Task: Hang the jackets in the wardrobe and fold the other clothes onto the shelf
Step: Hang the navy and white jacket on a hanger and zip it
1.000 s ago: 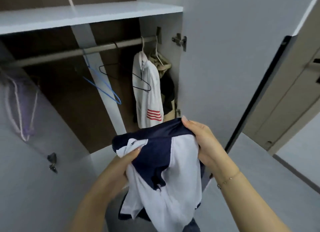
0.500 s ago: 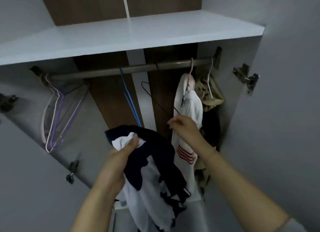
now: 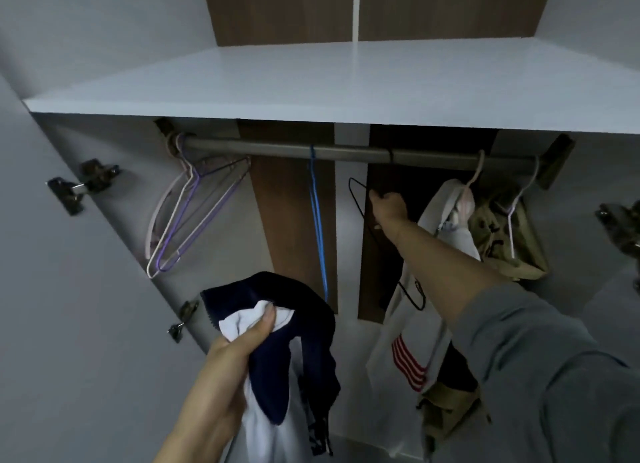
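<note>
The right hand [image 3: 388,204] is now up under the rail, fingers curled round the upper part of the thin black wire hanger [image 3: 360,199], where half a second ago it was lower, just reaching the wire, and a second ago it was gripping the garment along with the other hand. So the garment has gone over to one hand and an empty hanger is being claimed, which reads as this piece being treated as a jacket to hang, not one to fold. The left hand [image 3: 235,355] has its fingers and thumb clenched on a bunch of white and navy cloth at the top of the navy-and-white jacket [image 3: 291,345], held low in front of the wardrobe opening, left of centre and below the rail. The jacket hangs limp from that fist, its long axis close to vertical, the gathered top uppermost and the loose end trailing out of the bottom of the view. The black hanger hangs from the dark metal rail [image 3: 346,153] edge-on to us, its hook on the rail and its long wire running down and to the right. Further right on the rail hang a white jacket with red stripes [image 3: 412,352] and an olive jacket [image 3: 502,234]. Left of the black hanger hangs a blue wire hanger [image 3: 317,220], then a bunch of pale and purple hangers [image 3: 187,217], all beneath the bare white shelf [image 3: 311,85].
</note>
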Tool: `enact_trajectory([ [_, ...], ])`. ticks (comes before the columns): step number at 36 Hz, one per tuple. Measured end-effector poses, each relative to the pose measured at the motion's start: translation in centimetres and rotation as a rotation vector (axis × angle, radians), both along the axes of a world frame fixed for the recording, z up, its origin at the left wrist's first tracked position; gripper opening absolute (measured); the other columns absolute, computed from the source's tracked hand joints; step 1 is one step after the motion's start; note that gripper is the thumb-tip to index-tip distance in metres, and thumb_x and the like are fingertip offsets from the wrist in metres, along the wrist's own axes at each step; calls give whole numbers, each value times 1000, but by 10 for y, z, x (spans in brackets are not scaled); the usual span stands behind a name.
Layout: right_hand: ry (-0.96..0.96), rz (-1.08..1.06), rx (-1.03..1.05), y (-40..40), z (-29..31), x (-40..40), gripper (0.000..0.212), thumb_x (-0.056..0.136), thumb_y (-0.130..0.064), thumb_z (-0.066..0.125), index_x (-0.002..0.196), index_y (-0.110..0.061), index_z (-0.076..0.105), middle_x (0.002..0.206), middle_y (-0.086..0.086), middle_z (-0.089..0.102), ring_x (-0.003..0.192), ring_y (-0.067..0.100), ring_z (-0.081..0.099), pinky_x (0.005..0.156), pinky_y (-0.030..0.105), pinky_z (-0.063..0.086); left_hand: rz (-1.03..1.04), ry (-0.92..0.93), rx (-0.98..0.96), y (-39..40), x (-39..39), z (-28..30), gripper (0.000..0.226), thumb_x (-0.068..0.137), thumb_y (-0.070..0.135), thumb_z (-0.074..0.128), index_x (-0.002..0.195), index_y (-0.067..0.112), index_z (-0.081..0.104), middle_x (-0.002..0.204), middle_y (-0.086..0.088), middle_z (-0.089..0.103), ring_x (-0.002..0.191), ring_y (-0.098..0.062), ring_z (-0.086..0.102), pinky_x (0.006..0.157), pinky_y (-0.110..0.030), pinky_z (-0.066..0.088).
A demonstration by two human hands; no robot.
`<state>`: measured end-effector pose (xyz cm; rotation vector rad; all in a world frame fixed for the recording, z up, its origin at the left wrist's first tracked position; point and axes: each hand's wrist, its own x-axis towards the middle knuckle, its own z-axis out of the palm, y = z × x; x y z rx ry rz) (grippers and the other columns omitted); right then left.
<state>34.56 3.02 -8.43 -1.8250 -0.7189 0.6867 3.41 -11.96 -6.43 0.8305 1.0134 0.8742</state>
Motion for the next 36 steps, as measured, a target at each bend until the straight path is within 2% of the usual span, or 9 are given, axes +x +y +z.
enact_trajectory([
  [6,-114,-127,189,-4,-8,-3,49,103,-43,38,93,-4,64,77,8,57,72,20,54,67,28,40,55,153,27,8,-20,-7,42,72,39,71,108,15,69,99,-6,76,89,-18,73,74,-32,51],
  [12,-195,-111,140,-29,-19,12,39,103,-40,40,85,-14,64,68,-1,54,62,13,50,57,26,34,168,420,39,11,-30,-32,32,77,44,73,96,21,61,94,10,66,87,-5,60,84,-33,43],
  [19,-192,-144,228,-36,12,29,31,101,-34,48,89,-13,68,62,-6,52,57,9,45,53,24,32,171,461,39,11,-33,-45,54,87,36,68,131,9,52,81,17,48,72,2,45,79,-29,37],
  [22,-89,-141,294,-32,32,34,26,100,-31,52,88,-13,68,86,0,65,80,16,58,77,27,46,144,466,61,10,-34,-43,39,87,36,68,117,15,54,82,17,50,73,4,46,63,-21,37],
  [24,-96,-120,288,-34,39,34,27,100,-31,52,94,-10,69,96,4,65,93,20,59,88,30,47,122,474,37,12,-38,-43,35,85,40,69,101,11,58,84,6,60,75,-4,53,61,-20,38],
  [27,-122,-137,220,-48,33,25,28,99,-30,51,91,-11,70,81,2,64,77,16,58,72,25,45,103,511,15,16,-48,-41,44,83,48,68,79,6,56,79,-9,56,72,-20,52,59,-27,36],
  [30,-190,-202,199,-78,9,-5,32,98,-31,50,84,-10,69,64,2,52,55,8,47,51,20,35,105,568,89,23,-61,-37,43,83,48,69,71,9,54,72,-8,62,67,-21,60,60,-31,45],
  [33,-202,-255,335,-120,-21,-54,39,101,-31,49,71,-10,61,55,2,48,47,0,46,47,11,32,75,582,136,38,-78,-33,39,83,51,68,86,14,59,84,-8,69,78,-26,68,69,-37,53],
  [36,10,-272,397,-163,-50,-107,44,103,-28,46,59,-20,48,52,-3,45,50,2,44,56,21,36,66,517,117,57,-101,-35,44,85,49,67,116,19,58,101,-1,68,91,-22,67,78,-38,54],
])
